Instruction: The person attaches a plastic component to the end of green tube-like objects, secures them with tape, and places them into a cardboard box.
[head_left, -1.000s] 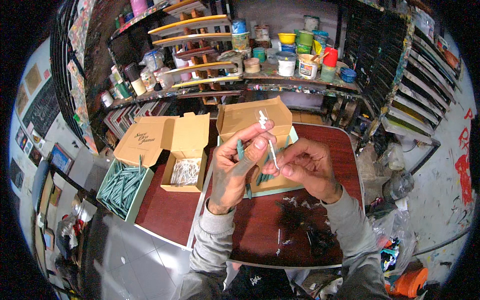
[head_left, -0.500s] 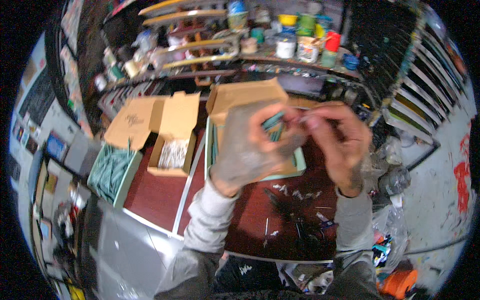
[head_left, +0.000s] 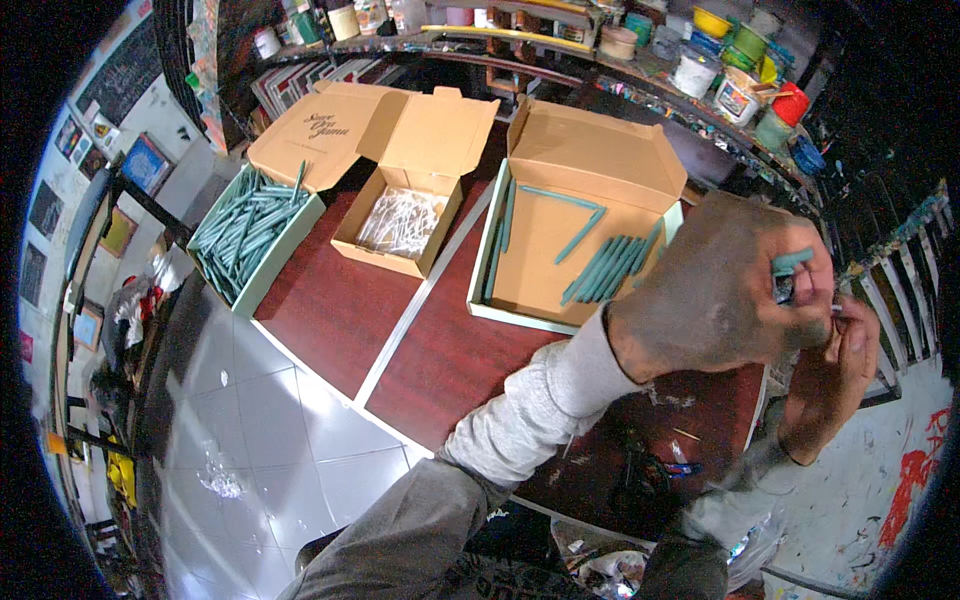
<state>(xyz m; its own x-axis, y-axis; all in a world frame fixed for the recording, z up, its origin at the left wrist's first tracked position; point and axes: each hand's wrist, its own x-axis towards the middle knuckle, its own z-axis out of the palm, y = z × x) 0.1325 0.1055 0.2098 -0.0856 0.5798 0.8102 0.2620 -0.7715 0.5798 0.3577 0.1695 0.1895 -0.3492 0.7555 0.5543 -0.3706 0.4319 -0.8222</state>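
Note:
My left hand point(head_left: 725, 285) is closed around a slim teal stick point(head_left: 793, 261), a rod like a pen barrel, with one end showing between its fingers. My right hand point(head_left: 835, 365) is pinched close beside the left fingers on a small pale piece point(head_left: 836, 309), whose kind I cannot make out. Partly behind my left hand lies an open cardboard box point(head_left: 535, 225) with several teal sticks, some in a neat row and some along its sides. A smaller open box point(head_left: 382, 262) in the middle holds many thin white pieces.
At the left, another open box point(head_left: 285, 270) is heaped with teal sticks. A pale strip point(head_left: 418, 300) crosses the dark red table point(head_left: 345, 340). Small scraps and dark tools lie under my forearms. Behind runs a shelf with paint tubs point(head_left: 695, 75); a slatted rack point(head_left: 905, 300) stands right.
The view has swung, so the boxes sit higher and to the right, and both hands appear farther right. My hands stay close together, the teal stick still in the left.

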